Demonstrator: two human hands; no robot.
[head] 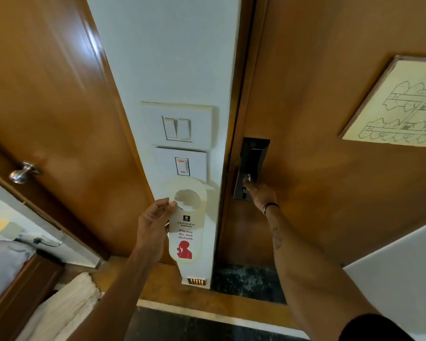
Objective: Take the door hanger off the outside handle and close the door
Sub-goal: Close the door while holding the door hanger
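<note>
Glossy orange-brown wooden door [330,119] on the right, flat and smooth, shut flush against its frame. On it, a tall dark metal lock plate [252,166], rectangular and shiny, and higher up a framed floor plan [401,104] on yellowed paper with thin line drawing. Beside the frame, a white painted wall strip [172,57] carrying two matte white plastic switch plates: upper one [178,125] with two rockers, lower one [182,164] with a single rocker marked in red. At far left, a second wooden door [47,94] with a rounded polished metal knob [22,172].

Door hanger [186,221] off the handle and held up in front of the wall strip, just below the lower switch plate. Flat stiff card, off-white, long and rounded at both ends, with a round cut-out near the top; red lettering "Please do not disturb" and a red silhouette figure lower down.

Left hand [153,230] pinching the hanger's left edge just under the cut-out, thumb in front, fingers curled behind: a closed grip on the card. Right hand [262,193] stretched out to the lock plate, fingertips at a small metal fitting near its lower part; thin dark band on the wrist. Cannot tell whether this grip is clenched around the fitting or only touching.
</note>
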